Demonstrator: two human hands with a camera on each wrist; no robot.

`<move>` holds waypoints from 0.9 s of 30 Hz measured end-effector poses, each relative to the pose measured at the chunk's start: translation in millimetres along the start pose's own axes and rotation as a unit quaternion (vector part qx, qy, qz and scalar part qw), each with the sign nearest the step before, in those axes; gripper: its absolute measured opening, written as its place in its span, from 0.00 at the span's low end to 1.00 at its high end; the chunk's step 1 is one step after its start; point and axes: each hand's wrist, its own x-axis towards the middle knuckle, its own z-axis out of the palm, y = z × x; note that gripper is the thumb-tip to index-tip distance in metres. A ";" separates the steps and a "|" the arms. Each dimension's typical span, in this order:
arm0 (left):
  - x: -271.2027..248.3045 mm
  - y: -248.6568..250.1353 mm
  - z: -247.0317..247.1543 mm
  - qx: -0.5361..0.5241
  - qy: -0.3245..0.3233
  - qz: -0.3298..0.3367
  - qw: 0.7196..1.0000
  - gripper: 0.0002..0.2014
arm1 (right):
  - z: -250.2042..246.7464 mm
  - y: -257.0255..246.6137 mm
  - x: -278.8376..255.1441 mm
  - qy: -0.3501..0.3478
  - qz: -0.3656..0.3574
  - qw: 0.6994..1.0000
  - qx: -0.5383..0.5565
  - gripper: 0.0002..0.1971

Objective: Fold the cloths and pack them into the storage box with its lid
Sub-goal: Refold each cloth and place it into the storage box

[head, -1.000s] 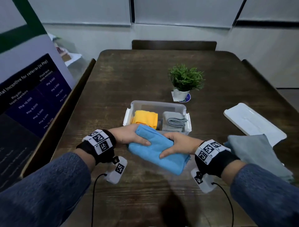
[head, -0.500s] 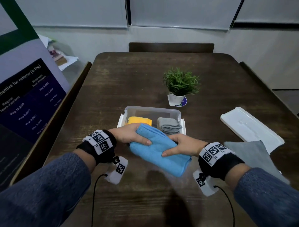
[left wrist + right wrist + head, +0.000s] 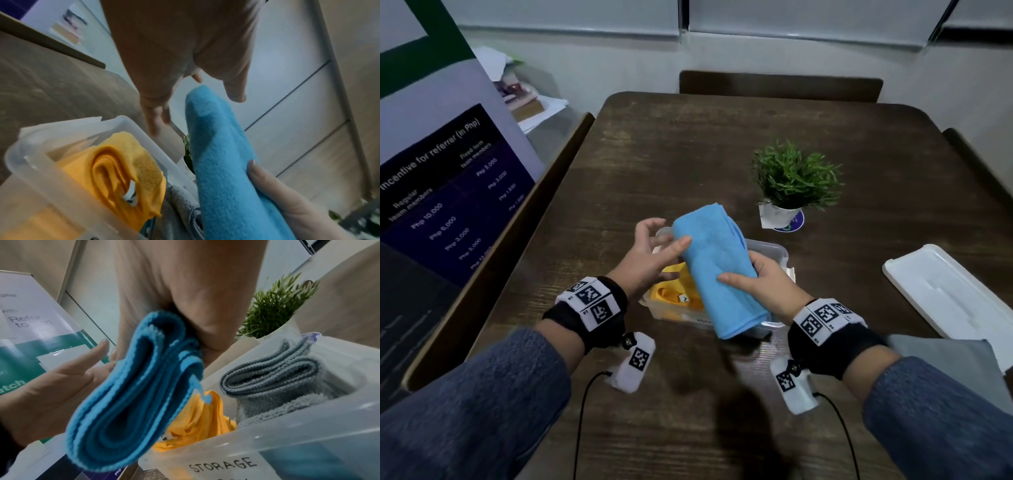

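My right hand grips a folded blue cloth, thumb on top and fingers underneath, and holds it tilted above the clear storage box. Its layered end hangs just over the box's near wall. My left hand is beside the cloth with fingers spread, only the thumb at its left edge. Inside the box a folded yellow cloth lies on the left and a folded grey cloth on the right. In the head view the blue cloth hides the grey one.
The white lid lies on the table to the right, with an unfolded grey cloth in front of it. A small potted plant stands behind the box. A poster board leans along the table's left side.
The blue cloth rose off the table and now hangs over the box in the right hand. The left hand let go of it and spread its fingers.
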 end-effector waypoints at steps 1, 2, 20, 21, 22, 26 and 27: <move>2.0 -0.2 -0.2 0.015 -0.008 0.018 1.000 0.28 | 1.7 0.3 2.8 -0.007 0.004 1.000 0.013 0.21; 4.0 -1.3 -0.7 0.051 -0.013 0.053 0.997 0.27 | 3.2 0.5 4.2 -0.019 0.007 1.000 0.020 0.23; -0.8 -11.1 13.4 0.185 -0.202 0.070 0.959 0.46 | 8.7 -3.2 -5.5 -0.066 -0.029 0.996 0.055 0.28; -2.1 -12.1 14.3 0.160 -0.180 0.083 0.967 0.45 | 8.6 -4.2 -5.3 -0.059 -0.036 0.996 0.059 0.28; -4.3 -12.3 13.9 0.139 -0.166 0.100 0.971 0.42 | 8.9 -5.9 -5.6 -0.051 -0.044 0.996 0.063 0.27; -13.6 -9.1 12.4 0.094 -0.169 0.113 0.975 0.42 | 11.2 -10.1 -8.3 -0.030 -0.064 0.993 0.092 0.27; -15.0 -6.7 12.4 0.079 -0.175 0.090 0.977 0.42 | 12.0 -10.0 -9.1 -0.026 -0.067 0.993 0.095 0.27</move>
